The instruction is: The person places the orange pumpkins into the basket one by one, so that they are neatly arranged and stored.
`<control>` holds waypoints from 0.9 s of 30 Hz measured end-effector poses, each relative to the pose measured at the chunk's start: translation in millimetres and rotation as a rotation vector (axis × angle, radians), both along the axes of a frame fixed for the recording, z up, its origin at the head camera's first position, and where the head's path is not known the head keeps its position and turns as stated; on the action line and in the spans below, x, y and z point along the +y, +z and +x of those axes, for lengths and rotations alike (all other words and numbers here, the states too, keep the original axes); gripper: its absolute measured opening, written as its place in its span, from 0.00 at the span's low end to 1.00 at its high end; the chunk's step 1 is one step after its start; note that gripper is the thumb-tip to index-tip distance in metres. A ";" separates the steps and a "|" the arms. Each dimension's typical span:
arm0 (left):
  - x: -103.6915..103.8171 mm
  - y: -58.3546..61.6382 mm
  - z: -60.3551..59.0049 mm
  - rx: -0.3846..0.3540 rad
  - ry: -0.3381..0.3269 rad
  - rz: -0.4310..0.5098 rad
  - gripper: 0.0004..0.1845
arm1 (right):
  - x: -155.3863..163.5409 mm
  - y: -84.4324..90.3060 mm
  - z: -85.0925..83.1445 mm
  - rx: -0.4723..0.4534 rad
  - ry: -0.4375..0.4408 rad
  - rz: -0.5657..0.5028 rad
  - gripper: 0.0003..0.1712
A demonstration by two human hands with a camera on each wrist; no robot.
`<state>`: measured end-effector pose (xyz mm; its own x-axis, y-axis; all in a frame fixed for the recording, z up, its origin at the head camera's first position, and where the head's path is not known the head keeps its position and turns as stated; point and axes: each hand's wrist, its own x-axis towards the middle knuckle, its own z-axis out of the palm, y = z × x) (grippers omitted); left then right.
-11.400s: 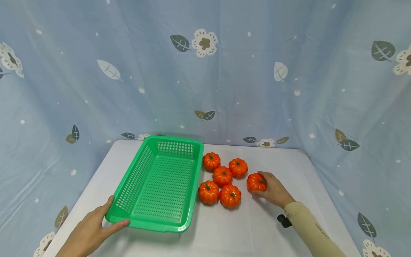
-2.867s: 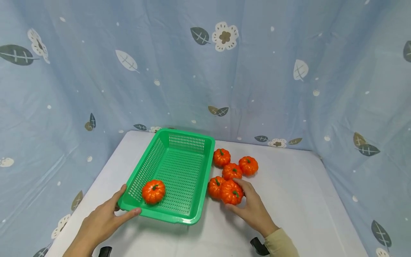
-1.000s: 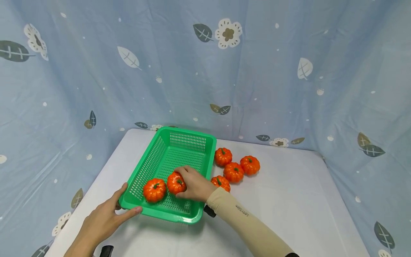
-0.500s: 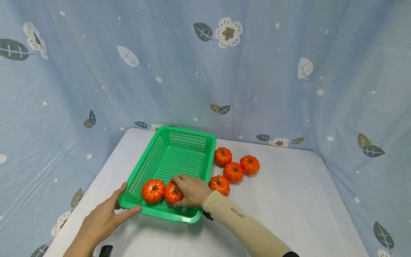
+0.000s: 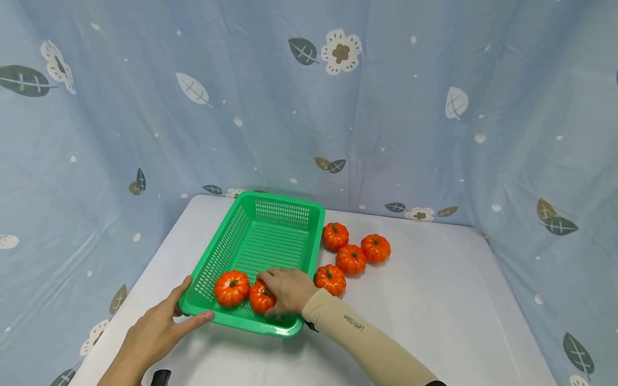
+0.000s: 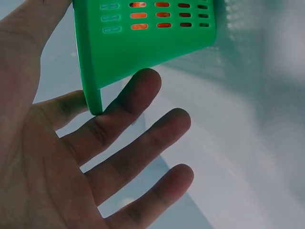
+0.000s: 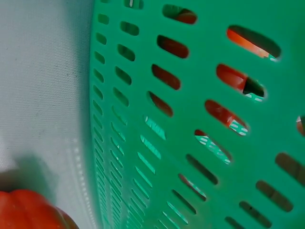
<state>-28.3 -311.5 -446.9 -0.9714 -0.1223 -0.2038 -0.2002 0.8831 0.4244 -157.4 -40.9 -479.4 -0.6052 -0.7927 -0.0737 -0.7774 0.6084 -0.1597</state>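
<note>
A green plastic basket (image 5: 275, 244) stands on the white table, its slotted side wall (image 7: 124, 143) filling much of the right wrist view. The left hand (image 5: 153, 335) holds its near left corner, thumb along the front rim. In the left wrist view this hand's other fingers (image 6: 147, 138) spread below the rim. Inside the basket the right hand (image 5: 292, 292) grips a small glossy orange pumpkin (image 5: 260, 299) low near the front; the hand covers its right side. Another small pumpkin (image 5: 232, 288) sits just left of it, in the near left corner.
Several more small pumpkins (image 5: 351, 260) lie on the white table (image 5: 410, 311) right of the basket, one (image 5: 330, 280) close beside the basket's right wall. A blue curtain (image 5: 367, 118) with leaves and flowers surrounds the table at the back and sides.
The right hand has carried a pumpkin from the table group leftward into the basket, then lowered it toward the near side, beside the first pumpkin. The left hand stays at the corner.
</note>
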 end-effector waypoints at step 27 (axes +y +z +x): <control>0.8 -2.5 1.5 0.021 0.003 0.001 0.60 | 4.8 2.2 2.3 0.037 0.018 -0.116 0.43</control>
<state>-26.8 -310.6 -449.5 -0.9751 -0.1252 -0.1831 -0.1939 0.8822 0.4291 -155.0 -36.1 -477.2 -0.5912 -0.8055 0.0410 -0.7948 0.5732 -0.1993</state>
